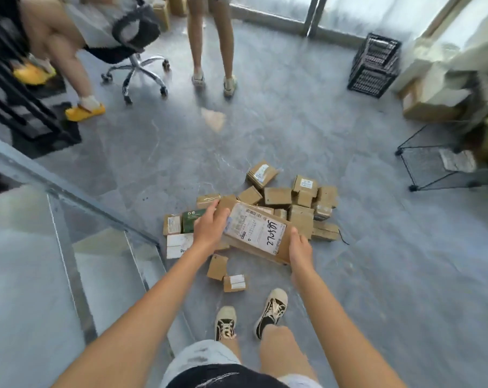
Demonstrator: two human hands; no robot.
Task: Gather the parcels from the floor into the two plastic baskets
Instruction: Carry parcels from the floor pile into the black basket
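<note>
I hold a long cardboard parcel (pixel 258 232) with a white shipping label between both hands, above a heap of small brown parcels (pixel 290 201) on the grey floor. My left hand (pixel 210 226) grips its left end, thumb over the top edge. My right hand (pixel 300 249) clasps its right end. A dark green box (pixel 192 219) and white boxes (pixel 178 243) lie left of the heap. Two small parcels (pixel 226 274) lie near my feet. A black plastic basket (pixel 374 65) stands far right by the window.
Glass railing panels (pixel 69 247) run along my left. A seated person on a wheeled office chair (pixel 136 63) and a standing person (pixel 212 51) are at the back. A black wire cube shelf (pixel 444 161) and stacked cartons (pixel 430 105) stand on the right.
</note>
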